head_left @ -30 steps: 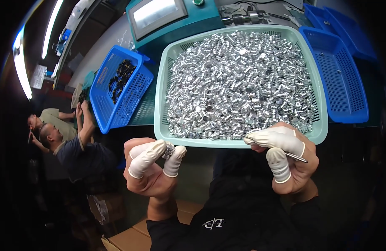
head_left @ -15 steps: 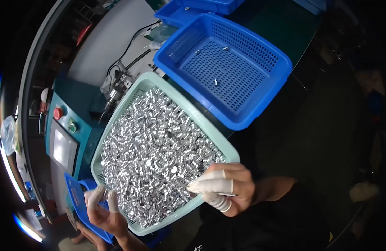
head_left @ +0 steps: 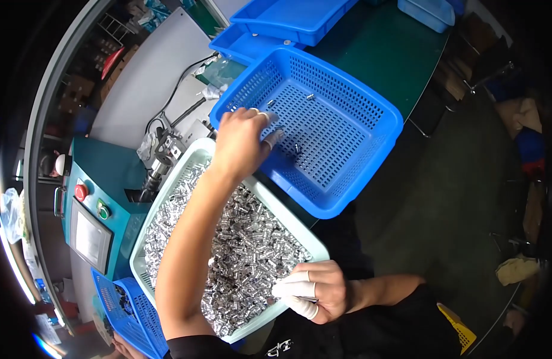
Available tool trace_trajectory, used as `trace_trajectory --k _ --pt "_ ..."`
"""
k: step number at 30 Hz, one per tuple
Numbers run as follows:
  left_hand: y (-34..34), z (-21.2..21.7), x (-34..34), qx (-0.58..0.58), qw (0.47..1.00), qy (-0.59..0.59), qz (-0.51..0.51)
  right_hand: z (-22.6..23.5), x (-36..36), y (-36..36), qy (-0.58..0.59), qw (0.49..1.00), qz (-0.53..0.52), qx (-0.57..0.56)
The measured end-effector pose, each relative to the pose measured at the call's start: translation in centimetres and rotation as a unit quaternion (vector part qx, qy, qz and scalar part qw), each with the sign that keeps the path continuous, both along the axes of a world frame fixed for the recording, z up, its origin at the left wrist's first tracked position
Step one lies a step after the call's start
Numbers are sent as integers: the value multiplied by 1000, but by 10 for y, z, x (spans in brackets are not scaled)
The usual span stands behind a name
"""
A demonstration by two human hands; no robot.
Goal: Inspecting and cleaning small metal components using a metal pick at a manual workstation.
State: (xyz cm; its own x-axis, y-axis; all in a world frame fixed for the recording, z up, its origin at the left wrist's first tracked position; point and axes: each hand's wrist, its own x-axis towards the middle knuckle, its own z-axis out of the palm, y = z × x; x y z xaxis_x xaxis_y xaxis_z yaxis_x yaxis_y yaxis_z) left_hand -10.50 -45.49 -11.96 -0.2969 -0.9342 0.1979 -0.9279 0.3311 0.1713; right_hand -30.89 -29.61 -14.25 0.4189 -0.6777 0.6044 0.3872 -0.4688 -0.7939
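Arrayed across a dark-green workbench: a pale-green plastic basket, a blue perforated basket just beside it, a teal machine housing with a screen, overlapping blue trays and a light-blue bin near the far edge.

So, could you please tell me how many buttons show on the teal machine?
2: a red button and a green button, both beside the screen; others may be hidden.

Strip light far left of hands, glare on metal parts between; floor right of them dim; rim black, warped.
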Motion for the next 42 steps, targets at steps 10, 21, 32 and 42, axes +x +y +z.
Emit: trace_trajectory --k 10,21,32,42 --pt "123 39 58 -120 987 41 102 0 3 -1 2 999 17 -29" --pt "-63 11 -13 241 922 -252 169 -6 6 5 24 996 -48 -70" --pt "-74 -19 -8 275 925 -170 200 -9 1 2 35 996 -27 -74" --pt "133 102 59 -103 949 282 93 15 -3 -5 22 997 64 -33"
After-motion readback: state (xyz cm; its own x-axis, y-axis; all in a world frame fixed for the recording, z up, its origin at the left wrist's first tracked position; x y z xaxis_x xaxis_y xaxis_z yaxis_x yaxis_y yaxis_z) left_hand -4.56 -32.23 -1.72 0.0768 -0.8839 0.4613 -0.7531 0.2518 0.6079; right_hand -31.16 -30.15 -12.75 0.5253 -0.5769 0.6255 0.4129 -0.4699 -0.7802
